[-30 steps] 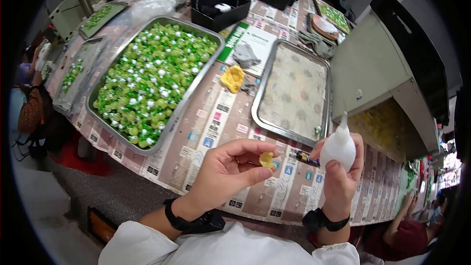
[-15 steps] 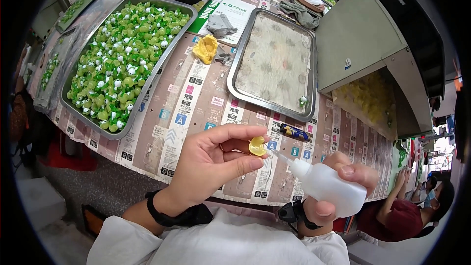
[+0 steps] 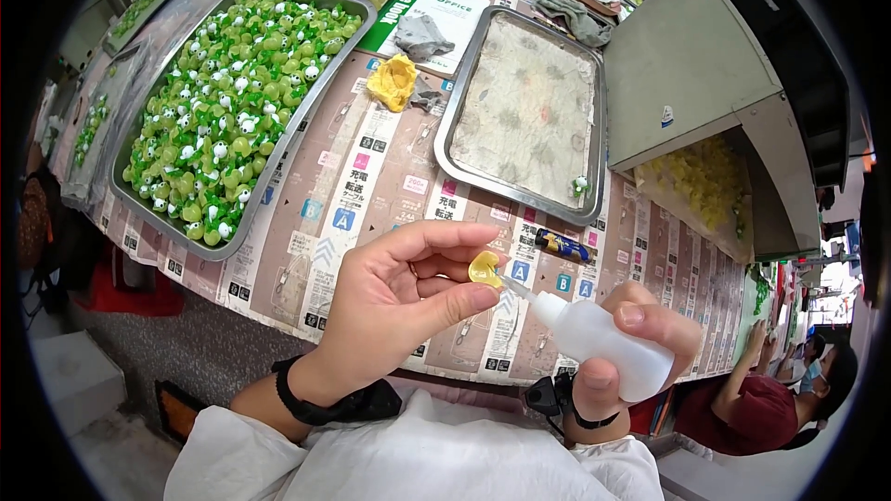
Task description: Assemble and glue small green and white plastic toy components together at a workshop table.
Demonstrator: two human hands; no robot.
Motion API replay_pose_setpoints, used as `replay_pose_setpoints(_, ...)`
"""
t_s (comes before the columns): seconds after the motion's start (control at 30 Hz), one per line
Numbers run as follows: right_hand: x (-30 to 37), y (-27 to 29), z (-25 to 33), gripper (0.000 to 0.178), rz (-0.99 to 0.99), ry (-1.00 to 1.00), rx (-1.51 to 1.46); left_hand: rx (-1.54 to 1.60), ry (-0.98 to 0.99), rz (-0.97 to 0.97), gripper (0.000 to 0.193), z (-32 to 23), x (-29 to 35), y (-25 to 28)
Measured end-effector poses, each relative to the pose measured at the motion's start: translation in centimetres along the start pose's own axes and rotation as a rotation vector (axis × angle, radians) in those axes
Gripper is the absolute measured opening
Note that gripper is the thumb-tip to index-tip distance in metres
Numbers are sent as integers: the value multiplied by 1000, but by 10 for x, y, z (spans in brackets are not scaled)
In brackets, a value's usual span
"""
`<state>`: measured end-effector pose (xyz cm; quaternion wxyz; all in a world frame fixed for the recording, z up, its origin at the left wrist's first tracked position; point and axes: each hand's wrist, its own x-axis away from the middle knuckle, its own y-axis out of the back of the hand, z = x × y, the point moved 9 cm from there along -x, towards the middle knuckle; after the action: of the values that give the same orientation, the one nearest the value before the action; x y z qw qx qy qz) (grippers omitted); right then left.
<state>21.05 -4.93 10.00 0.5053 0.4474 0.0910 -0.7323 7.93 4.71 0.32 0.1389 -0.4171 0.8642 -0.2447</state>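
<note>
- Left hand (image 3: pixel 380 311) holds the yellow cup (image 3: pixel 484 270) between thumb and fingers, above the table's (image 3: pixel 311 264) near edge
- Cup looks light, thin, perhaps slick: best pinched gently by its rim
- Right hand (image 3: pixel 664 322) grips the bottle (image 3: pixel 608 345), tip at the cup
- Bottle seems soft; grasp its body

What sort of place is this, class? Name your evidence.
Probably a workshop handling small parts in quantity: a metal tray is heaped with similar green-and-white pieces, the left hand holds a yellow cupped piece, and the right hand points a white squeeze bottle at it.
</note>
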Motion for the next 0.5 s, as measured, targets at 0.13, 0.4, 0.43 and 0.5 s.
replay_pose_setpoints(0.13,0,-2,2,44,23,35,42,15,18,-10,38,1,1,1)
replay_pose_setpoints(0.4,-2,-7,5,44,73,61,99,6,23,-5,37,-1,2,0)
replay_pose_setpoints(0.43,-2,-7,5,44,72,62,99,1,22,-9,37,-1,2,1)
replay_pose_setpoints(0.5,0,-5,5,44,49,64,92,-4,19,-12,37,-1,3,0)
